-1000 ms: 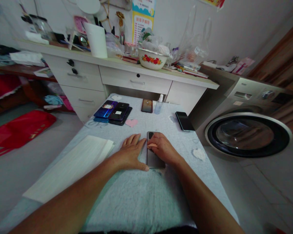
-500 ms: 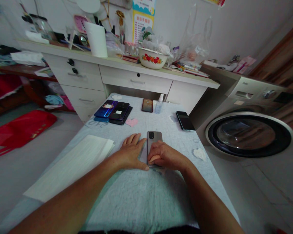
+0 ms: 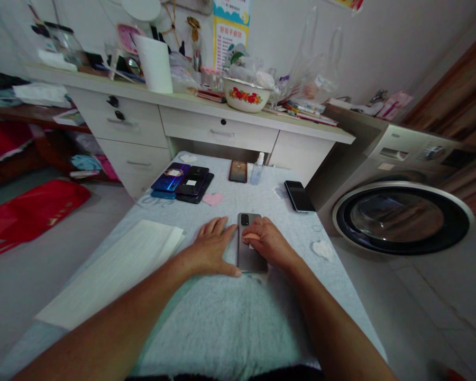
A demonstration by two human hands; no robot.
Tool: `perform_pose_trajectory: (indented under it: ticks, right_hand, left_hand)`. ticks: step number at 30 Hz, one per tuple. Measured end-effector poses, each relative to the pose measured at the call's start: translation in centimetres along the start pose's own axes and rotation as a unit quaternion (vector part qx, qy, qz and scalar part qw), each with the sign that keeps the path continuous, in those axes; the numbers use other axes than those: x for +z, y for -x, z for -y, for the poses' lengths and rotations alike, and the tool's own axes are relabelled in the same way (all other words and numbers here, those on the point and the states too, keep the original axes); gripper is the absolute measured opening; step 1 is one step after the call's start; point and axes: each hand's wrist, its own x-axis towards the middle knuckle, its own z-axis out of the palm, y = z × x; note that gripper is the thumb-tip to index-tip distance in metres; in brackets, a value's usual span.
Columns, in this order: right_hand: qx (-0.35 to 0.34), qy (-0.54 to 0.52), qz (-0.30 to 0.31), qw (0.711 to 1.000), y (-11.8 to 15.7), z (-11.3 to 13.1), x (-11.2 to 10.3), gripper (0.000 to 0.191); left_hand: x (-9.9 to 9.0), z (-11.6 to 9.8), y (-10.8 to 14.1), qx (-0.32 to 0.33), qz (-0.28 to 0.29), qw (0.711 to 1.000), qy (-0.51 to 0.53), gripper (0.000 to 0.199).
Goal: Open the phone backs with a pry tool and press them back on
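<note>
A grey smartphone [image 3: 252, 260] lies back up on the cloth-covered table, its black camera block at the far end. My left hand [image 3: 213, 247] rests flat with fingers spread, its index finger and thumb against the phone's left edge. Closed over the phone's back, my right hand [image 3: 267, 241] pinches a small orange cloth [image 3: 250, 236], pressed just below the cameras. The fingers hide part of the cloth and of the phone's right side.
Several phones [image 3: 192, 182] are stacked at the far left. A brown phone [image 3: 238, 172] and a spray bottle [image 3: 257, 169] stand at the back, a black phone [image 3: 299, 196] at the right. White paper sheets [image 3: 115, 272] lie left. A washing machine [image 3: 404, 153] stands beside the table.
My right hand has slid the orange cloth up the phone's back, from the near end towards the cameras. My left hand has stayed in place at the phone's edge.
</note>
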Motion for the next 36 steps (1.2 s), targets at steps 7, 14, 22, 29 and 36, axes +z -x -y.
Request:
perform_pose_trajectory:
  ticks: [7, 14, 22, 29, 36]
  right_hand:
    - [0.077, 0.048, -0.050, 0.995, -0.7, -0.8, 0.2, 0.012]
    - [0.093, 0.041, -0.054, 0.993, -0.8, -1.4, -0.2, 0.012]
    - [0.027, -0.025, 0.017, 0.999, 0.2, -0.8, -1.6, 0.009]
    - [-0.001, -0.062, 0.091, 0.994, 0.8, -0.5, -2.5, 0.011]
    - [-0.005, -0.147, 0.200, 0.969, 1.4, 0.6, -3.5, 0.014]
  left_hand:
    - [0.4, 0.4, -0.1, 0.010, -0.008, 1.000, 0.003, 0.122]
    - [0.2, 0.3, -0.1, 0.010, -0.008, 1.000, 0.012, 0.120]
    - [-0.1, 0.0, 0.0, 0.006, 0.003, 1.000, 0.011, 0.121]
    - [-0.2, 0.0, 0.0, 0.013, -0.001, 1.000, 0.010, 0.121]
    - [0.1, 0.1, 0.0, 0.012, -0.010, 1.000, 0.009, 0.119]
